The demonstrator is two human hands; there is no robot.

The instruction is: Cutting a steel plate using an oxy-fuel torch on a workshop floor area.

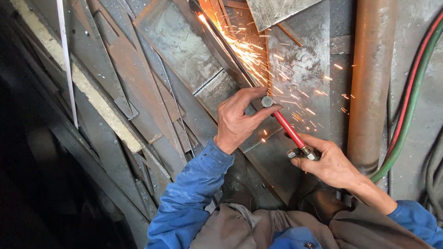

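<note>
Even daylight falls on the steel plates [184, 46], while the left edge sinks into deep shadow. The sparks [249, 50] glare orange-white (slightly streaked); the focus is otherwise sharp.

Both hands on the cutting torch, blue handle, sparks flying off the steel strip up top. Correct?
Not quite: the handle is red, not blue; the sleeves are blue. The head view shows the left hand and right hand both on the cutting torch, with sparks flying off the steel strip.
</note>
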